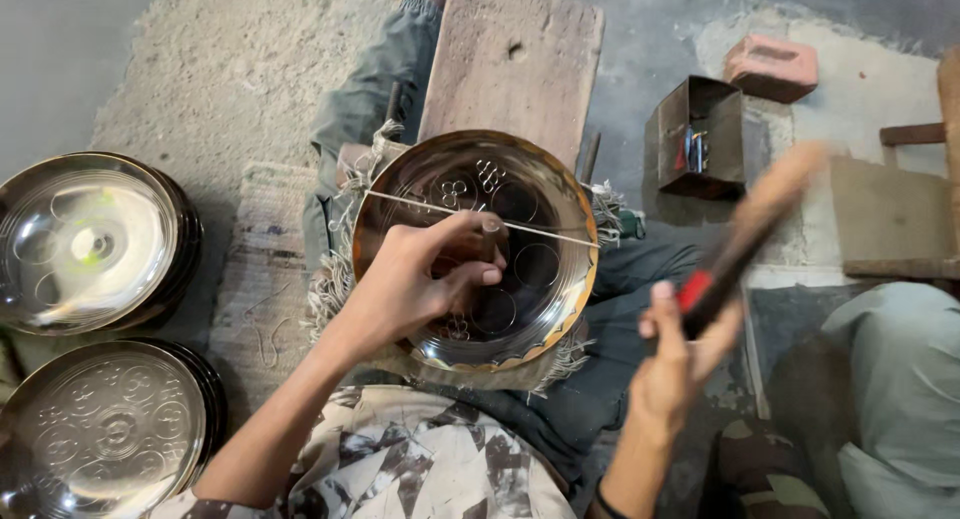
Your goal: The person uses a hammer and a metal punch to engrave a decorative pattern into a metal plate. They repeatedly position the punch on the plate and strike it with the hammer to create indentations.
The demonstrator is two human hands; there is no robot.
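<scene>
Left hand [425, 279] pinches a punch [490, 241] on the tray [475, 249]; right hand [675, 354] fisted around raised mallet [750, 234]: a skewed blow likely mars tray or strikes fingers.

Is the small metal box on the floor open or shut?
Open: the metal box has no lid over its top, and red and blue tool handles show inside it.

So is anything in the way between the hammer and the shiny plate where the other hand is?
Nothing visible. The right hand holds the wooden hammer raised off to the right of the engraved metal plate, with only open air between them. The left hand rests on the plate, holding a small tool against it, under a thin rod.
</scene>
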